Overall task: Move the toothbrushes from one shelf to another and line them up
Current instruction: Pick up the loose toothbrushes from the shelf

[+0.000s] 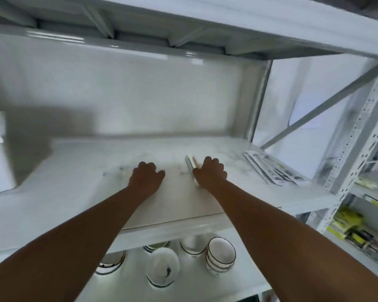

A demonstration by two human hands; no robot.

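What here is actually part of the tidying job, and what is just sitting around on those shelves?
Part of the job:
- toothbrushes under the right hand
- left hand, curled on the shelf

Just lying about:
- packaged items at the shelf's right end
- bowls on the shelf below
- yellow packets on the neighbouring rack

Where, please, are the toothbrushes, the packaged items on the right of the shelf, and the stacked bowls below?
toothbrushes [189,165]: head view, on the handles.
packaged items [275,171]: head view, middle of the row.
stacked bowls [221,255]: head view, top bowl's inside.

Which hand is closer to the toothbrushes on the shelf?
Right. The right hand rests against the toothbrushes; the left hand sits apart, to their left.
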